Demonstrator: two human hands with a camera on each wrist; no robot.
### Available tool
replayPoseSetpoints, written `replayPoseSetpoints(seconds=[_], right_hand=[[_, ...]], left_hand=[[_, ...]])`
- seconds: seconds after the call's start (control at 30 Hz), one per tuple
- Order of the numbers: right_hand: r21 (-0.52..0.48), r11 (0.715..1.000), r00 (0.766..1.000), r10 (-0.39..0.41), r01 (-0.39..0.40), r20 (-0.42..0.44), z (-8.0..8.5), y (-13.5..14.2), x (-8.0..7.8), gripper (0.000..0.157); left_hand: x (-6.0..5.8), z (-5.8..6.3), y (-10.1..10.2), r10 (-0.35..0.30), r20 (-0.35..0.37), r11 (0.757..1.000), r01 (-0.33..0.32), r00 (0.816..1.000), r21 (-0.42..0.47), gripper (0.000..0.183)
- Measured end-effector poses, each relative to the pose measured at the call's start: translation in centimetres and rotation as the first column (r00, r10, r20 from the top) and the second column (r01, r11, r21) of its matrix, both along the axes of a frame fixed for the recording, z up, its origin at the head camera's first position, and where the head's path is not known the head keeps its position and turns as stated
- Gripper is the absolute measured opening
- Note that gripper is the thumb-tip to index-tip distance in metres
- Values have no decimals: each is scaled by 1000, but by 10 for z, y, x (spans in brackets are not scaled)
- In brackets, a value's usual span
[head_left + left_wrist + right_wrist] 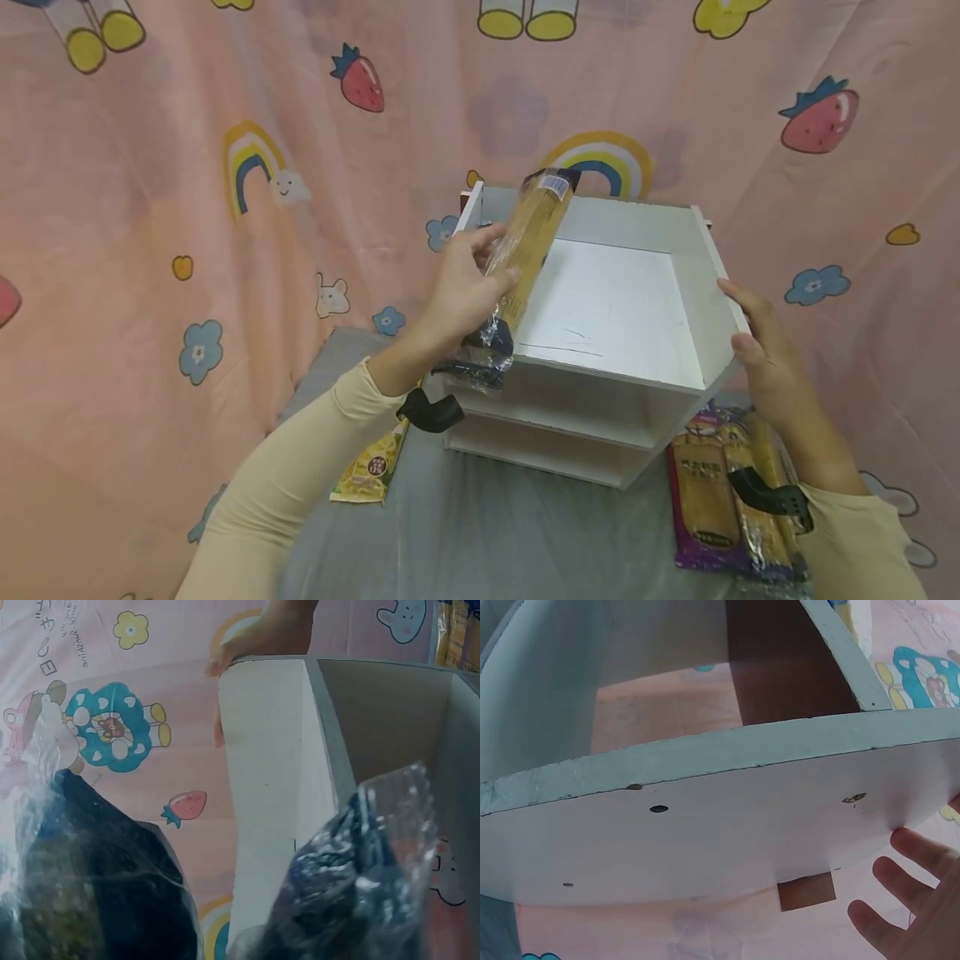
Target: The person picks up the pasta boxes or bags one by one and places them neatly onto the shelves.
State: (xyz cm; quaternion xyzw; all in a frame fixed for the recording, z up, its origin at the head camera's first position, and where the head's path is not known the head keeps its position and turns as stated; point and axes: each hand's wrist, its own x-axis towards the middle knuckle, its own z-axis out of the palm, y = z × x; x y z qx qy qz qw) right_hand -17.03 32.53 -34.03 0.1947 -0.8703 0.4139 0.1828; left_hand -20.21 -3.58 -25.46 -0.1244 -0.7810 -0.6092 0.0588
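Note:
My left hand (pixel 468 287) grips a long clear-wrapped pack of dried noodles (pixel 537 237) with dark blue ends. It is tilted over the left side of a white shelf unit (pixel 607 308), overlapping its top tray in the head view. In the left wrist view, crinkled dark blue wrapper (pixel 352 885) fills the lower part, and the left fingers are out of sight. My right hand (pixel 772 375) rests at the unit's right side panel, thumb by the front edge. Spread, fairly straight fingers (pixel 911 874) lie by the panel's outer face in the right wrist view.
Several noodle packs (pixel 705 492), one with purple trim, lie right of the unit under my right forearm. A yellow food packet (pixel 367 471) lies to the left. Grey cloth (pixel 510 533) covers the surface, and a pink patterned curtain (pixel 420 150) hangs right behind the unit.

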Motion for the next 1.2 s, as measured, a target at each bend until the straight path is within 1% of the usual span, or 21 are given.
replayPoseSetpoints(seconds=[0.13, 0.23, 0.3, 0.43, 0.53, 0.63, 0.7, 0.8, 0.9, 0.97, 1.03, 1.2], right_hand=[[6, 1000, 1000, -8, 8, 18, 2, -2, 1, 57], [-1, 1000, 1000, -9, 9, 23, 3, -2, 1, 57], [-13, 1000, 1000, -8, 8, 20, 3, -1, 1, 57], [-34, 999, 1000, -1, 2, 23, 0, 1, 1, 57], [-30, 1000, 1000, -2, 3, 27, 0, 2, 2, 57], [-12, 1000, 1000, -1, 1, 18, 1, 2, 2, 57], [-13, 1000, 1000, 3, -3, 11, 1, 1, 1, 57], [-19, 1000, 1000, -2, 2, 14, 0, 1, 2, 56], [-18, 1000, 1000, 0, 0, 13, -1, 0, 2, 56], [-24, 1000, 1000, 6, -6, 10, -2, 0, 2, 56], [-25, 1000, 1000, 13, -13, 1, -2, 0, 1, 56], [-44, 999, 1000, 0, 0, 0, -2, -1, 0, 56]], left_hand=[[-2, -10, 4, 18, 24, 1000, -17, 1000, -19, 57], [-3, -15, 6, 24, 39, 1000, -24, 999, -16, 56], [-5, -16, 8, 31, 52, 999, -30, 998, -13, 56], [-6, -15, 12, 40, 120, 999, -41, 992, 5, 58], [-7, -17, 14, 28, 176, 999, -32, 984, 19, 57], [-9, -20, 17, 11, 206, 1000, -16, 979, 21, 59], [-11, -22, 19, -7, 199, 1000, 3, 980, 21, 61], [-12, -24, 22, -18, 148, 1000, 19, 989, -6, 66], [-11, -27, 24, -36, 117, 999, 38, 992, -18, 69], [-11, -28, 26, -49, 123, 999, 50, 991, -5, 71], [-10, -28, 27, -65, 144, 998, 63, 988, 18, 70], [-9, -23, 25, -99, 204, 995, 92, 974, 45, 66]])
